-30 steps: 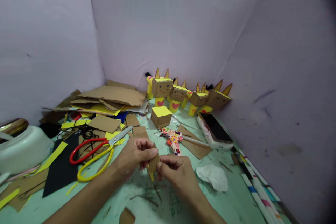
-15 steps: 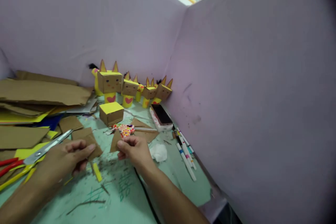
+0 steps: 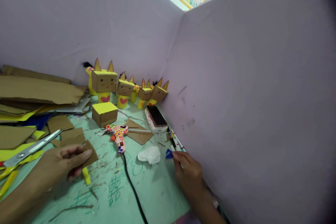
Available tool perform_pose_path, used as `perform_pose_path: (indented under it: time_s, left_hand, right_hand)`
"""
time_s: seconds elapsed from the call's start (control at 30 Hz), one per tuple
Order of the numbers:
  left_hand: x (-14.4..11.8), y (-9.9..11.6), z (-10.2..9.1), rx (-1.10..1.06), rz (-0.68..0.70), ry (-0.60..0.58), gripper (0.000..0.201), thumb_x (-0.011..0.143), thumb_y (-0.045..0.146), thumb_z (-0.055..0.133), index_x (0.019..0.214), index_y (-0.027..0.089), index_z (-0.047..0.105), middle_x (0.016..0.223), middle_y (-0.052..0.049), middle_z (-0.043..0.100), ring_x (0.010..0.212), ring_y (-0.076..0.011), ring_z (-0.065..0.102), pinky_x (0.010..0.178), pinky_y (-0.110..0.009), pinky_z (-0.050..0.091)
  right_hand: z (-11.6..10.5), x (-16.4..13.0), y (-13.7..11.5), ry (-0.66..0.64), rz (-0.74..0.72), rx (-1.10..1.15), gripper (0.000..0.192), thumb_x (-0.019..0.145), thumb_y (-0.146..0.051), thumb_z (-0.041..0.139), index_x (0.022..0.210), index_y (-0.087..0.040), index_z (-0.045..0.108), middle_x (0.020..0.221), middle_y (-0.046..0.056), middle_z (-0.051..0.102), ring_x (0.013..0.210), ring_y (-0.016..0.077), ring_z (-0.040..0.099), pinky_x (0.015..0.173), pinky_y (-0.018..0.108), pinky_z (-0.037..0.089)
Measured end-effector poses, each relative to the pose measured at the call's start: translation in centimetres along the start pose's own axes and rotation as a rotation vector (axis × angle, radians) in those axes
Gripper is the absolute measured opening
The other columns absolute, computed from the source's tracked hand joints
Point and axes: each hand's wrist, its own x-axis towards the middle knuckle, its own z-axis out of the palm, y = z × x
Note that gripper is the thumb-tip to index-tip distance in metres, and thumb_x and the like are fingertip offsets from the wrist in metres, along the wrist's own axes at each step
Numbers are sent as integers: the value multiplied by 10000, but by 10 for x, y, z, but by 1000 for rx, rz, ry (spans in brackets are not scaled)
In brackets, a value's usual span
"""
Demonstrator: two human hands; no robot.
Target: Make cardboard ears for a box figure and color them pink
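Since the earlier frame, my right hand (image 3: 187, 171) reached the markers (image 3: 176, 143) beside the phone (image 3: 156, 116), fingers curled on a blue cap (image 3: 169, 154); my left hand (image 3: 61, 166) pinched a cardboard piece (image 3: 89, 154). I judged a firm cap grip best.

Soft even light, wide-angle warp, dark right-edge vignette.

brown cardboard piece (image 3: 88, 154) with yellow strip (image 3: 86, 176), pinched
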Motion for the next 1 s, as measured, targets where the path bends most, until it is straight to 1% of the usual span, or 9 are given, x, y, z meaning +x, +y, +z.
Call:
perform_pose_path:
  time_s: [0.17,0.3,0.37,0.47,0.53,0.67,0.77,0.9,1.0]
  left_hand:
    - [6,0,-6,-33,-23,-6,179,642,333,684,600,182,597,413,55,507,415,-85,385,436,-159,280]
    - [9,10,-19,-106,11,39,181,667,304,666,595,174,563,377,75,473,388,-67,360,410,-147,265]
    - [8,19,-30,-211,68,103,143,644,256,666,617,165,559,379,75,474,376,-59,361,397,-145,268]
    - [4,32,-50,-310,169,181,146,623,229,636,726,151,568,444,73,495,372,-48,382,374,-142,253]
    - [1,38,-62,-308,200,253,198,623,234,632,786,155,553,454,85,483,354,-39,371,362,-140,241]
    - [-5,42,-73,-255,219,263,222,593,259,668,737,153,537,396,83,467,302,-39,345,321,-147,210]
    - [-4,41,-76,-191,215,316,219,598,288,659,728,157,542,330,85,444,265,-41,304,293,-144,192]
    - [1,37,-84,-230,233,431,174,601,259,651,704,151,561,346,80,452,297,-41,345,310,-127,227]
    - [6,33,-92,-323,265,501,175,589,251,671,692,155,568,375,83,459,313,-46,367,322,-136,251]
  right_hand:
    - [17,40,21,-148,330,-219,320,804,-161,538,1106,-140,643,695,60,741,580,186,685,548,258,513]
    - [26,76,34,-168,329,-233,239,803,-189,522,906,-95,716,722,155,729,656,255,687,617,332,508]
    - [27,87,26,-149,309,-188,241,793,-187,511,861,-86,718,876,213,717,774,296,682,695,389,505]
    - [28,95,-9,-59,293,-41,279,800,-238,495,956,-120,693,1183,196,619,866,279,662,798,426,486]
    - [30,95,-46,-21,305,316,260,788,-333,546,922,-168,697,996,124,702,783,242,669,729,376,512]
    - [44,89,-128,-539,328,895,255,803,-351,545,853,-159,705,774,75,727,619,191,667,569,294,521]
    - [68,91,-167,-638,213,720,169,761,-236,594,860,-161,709,752,64,728,634,194,663,597,297,512]
    - [103,101,-191,-608,-219,301,363,714,-68,572,1038,-210,652,1209,99,620,842,222,671,662,302,494]
    - [121,107,-202,-623,-427,148,384,693,-51,566,1019,-238,647,1315,82,540,812,212,677,590,273,476]
